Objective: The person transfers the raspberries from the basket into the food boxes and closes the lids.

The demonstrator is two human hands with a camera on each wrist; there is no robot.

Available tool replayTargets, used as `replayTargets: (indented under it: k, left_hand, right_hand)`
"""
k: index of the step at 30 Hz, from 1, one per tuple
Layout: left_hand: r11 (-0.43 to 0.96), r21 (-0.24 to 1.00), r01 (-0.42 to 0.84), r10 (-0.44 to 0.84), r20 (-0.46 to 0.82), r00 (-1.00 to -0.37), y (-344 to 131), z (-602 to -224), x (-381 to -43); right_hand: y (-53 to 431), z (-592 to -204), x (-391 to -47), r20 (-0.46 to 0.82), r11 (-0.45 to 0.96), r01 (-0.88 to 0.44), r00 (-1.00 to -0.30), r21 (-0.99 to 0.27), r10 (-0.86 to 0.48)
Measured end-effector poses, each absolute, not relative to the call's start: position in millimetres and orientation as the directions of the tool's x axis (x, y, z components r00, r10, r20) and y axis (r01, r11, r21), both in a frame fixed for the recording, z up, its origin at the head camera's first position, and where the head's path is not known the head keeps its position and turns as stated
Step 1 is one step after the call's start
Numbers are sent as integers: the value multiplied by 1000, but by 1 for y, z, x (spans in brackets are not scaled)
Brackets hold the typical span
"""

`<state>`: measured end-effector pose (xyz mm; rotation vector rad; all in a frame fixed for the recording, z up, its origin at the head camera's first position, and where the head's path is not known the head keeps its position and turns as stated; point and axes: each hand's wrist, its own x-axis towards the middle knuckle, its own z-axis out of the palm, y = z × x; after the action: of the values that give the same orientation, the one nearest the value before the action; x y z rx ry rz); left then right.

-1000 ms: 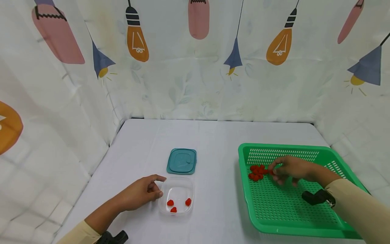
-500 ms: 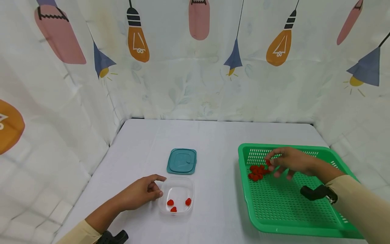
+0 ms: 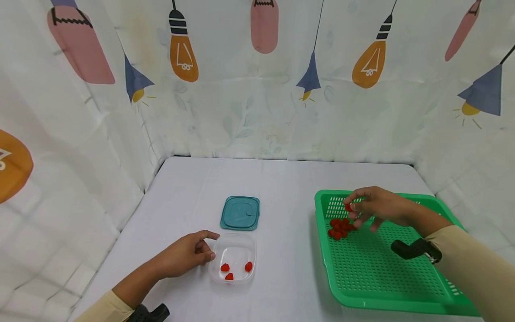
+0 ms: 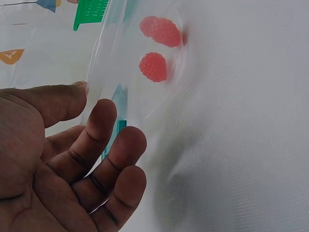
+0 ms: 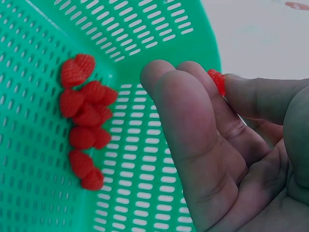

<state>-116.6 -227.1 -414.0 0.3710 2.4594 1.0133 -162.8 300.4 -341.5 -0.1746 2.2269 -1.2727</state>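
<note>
2 hands tot., i.e. 1 left hand (image 3: 183, 257) & 1 right hand (image 3: 372, 208). 2 beige sleeves (image 3: 470, 268), 1 per arm; 2 blk wrist mounts (image 3: 414, 248), ditto. Raspberries (image 3: 225, 267): 3 in clear plastic tub (image 3: 236, 251) (qty 1), 1 in R fingers, approx. 11 in basket pile (overlapping, exact no. unclear), so approx. 15 tot. Teal lid (image 3: 240, 213), qty 1. Green perforated basket (image 3: 370, 268), qty 1. White-covered table (image 3: 289, 179), qty 1. On printed backdrop cloth (image 3: 241, 112): 3 orange bulbs (image 3: 360, 69), 3 blue lampshades (image 3: 310, 74), 3 pink rounded shapes (image 3: 264, 29), some cut off at pic edge.
</note>
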Motion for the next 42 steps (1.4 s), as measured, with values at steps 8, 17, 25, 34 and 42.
replayTargets:
  k: [8, 17, 25, 34, 42]
  left_hand:
    - [693, 717, 74, 406, -303, -862, -227, -414, -117]
    - [691, 719, 76, 407, -300, -863, -227, -415, -117]
    - [690, 720, 73, 408, -304, -861, -228, -417, -118]
    - [681, 727, 93, 426, -290, -857, -228, -416, -119]
    - [682, 725, 90, 423, -291, -858, -229, -417, -118]
  right_hand:
    - [289, -332, -167, -389, 548, 137, -842, -825, -375]
    - [275, -321, -172, -393, 555, 136, -839, -821, -377]
    - [258, -315, -174, -384, 541, 119, -827, -833, -410]
    - [242, -310, -176, -378, 517, 105, -805, -849, -457]
    - [226, -308, -178, -363, 515, 73, -792, -854, -491]
